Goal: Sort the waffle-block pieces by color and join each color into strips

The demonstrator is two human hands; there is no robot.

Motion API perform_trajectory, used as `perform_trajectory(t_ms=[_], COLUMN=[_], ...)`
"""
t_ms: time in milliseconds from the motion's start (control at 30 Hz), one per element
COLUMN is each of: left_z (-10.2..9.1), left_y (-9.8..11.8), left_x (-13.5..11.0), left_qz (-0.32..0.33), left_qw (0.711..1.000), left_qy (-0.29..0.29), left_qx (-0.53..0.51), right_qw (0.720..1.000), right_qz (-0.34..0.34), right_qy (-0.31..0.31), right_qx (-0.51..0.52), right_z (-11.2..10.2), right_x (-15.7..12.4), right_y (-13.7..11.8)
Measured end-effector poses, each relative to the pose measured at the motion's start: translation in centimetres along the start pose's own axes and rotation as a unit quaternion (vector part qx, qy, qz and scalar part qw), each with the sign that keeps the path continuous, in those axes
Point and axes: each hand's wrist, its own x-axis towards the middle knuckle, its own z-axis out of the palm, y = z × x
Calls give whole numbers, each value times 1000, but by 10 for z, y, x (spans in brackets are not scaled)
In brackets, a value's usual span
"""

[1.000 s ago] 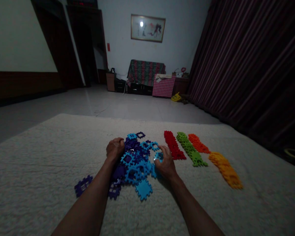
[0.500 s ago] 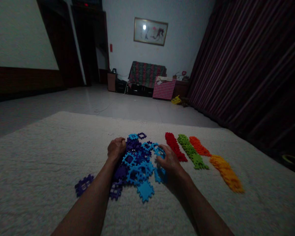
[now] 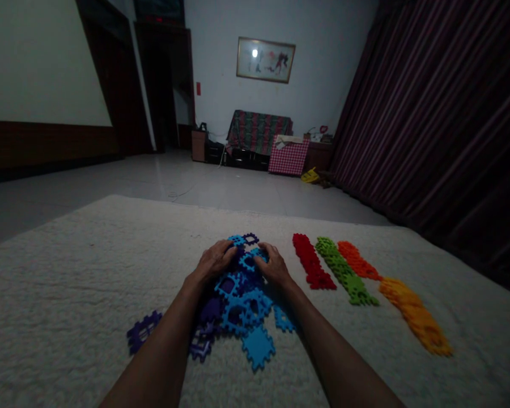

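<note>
A heap of light blue and dark purple notched plastic tiles (image 3: 238, 300) lies on a cream rug (image 3: 68, 294) in front of me. My left hand (image 3: 215, 262) rests on the heap's far left part, fingers curled over the tiles. My right hand (image 3: 274, 265) lies on the far right part, fingers bent onto a light blue tile. The two hands nearly meet at the top of the heap. One purple tile (image 3: 143, 331) lies apart at the left, and a solid blue tile (image 3: 258, 345) sticks out at the near edge.
Right of the heap lie sorted rows of tiles: red (image 3: 312, 268), green (image 3: 344, 277), orange (image 3: 357, 260) and yellow-orange (image 3: 416, 315). A dark striped curtain (image 3: 429, 113) lines the right side. Beyond the rug is grey floor (image 3: 153, 181), then a covered sofa (image 3: 258, 131) and a checked box (image 3: 288, 157).
Both hands moved forward and toward each other onto the far part of the heap. The view shifted slightly, so the sorted rows sit further right and lower.
</note>
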Motion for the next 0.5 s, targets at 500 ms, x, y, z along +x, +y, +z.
perform_trajectory(t_ms=[500], left_z=[-14], left_y=[-28], left_x=[-1], left_qz=[-113], left_qw=[987], left_qy=[114], left_qx=[-31], right_qw=[991], right_qz=[-84], right_qy=[71], right_qx=[-79], right_z=[-25], right_x=[14], right_y=[19])
